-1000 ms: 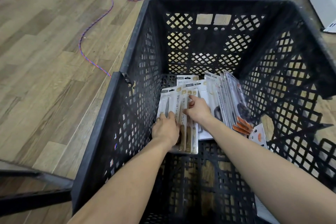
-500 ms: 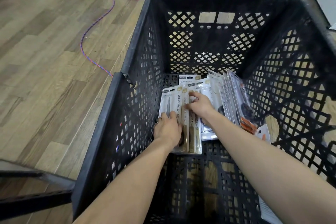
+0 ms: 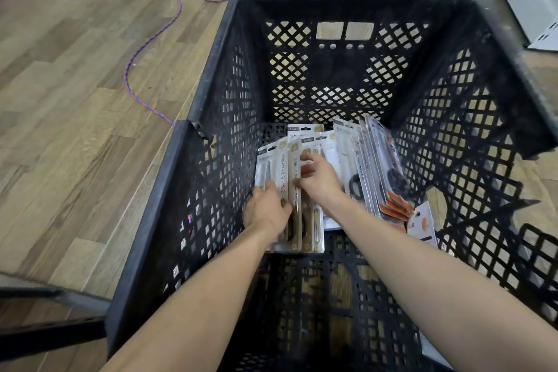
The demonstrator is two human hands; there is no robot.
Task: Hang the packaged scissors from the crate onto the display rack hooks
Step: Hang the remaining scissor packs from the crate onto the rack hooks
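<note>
The scissors packs lie on the crate floor near its far wall. The left hand grips the pile's left edge; the right hand pinches the upper packs. A cord trails left.

Black lattice crate fills centre-right of frame, open top. Inside, frame centre: white-carded scissor packs w/ gold-brown handles, overlapping flat on the bottom. Just right: clear blister packs, black scissors w/ orange tips, leaning on edge. One loose card lower right.
</note>
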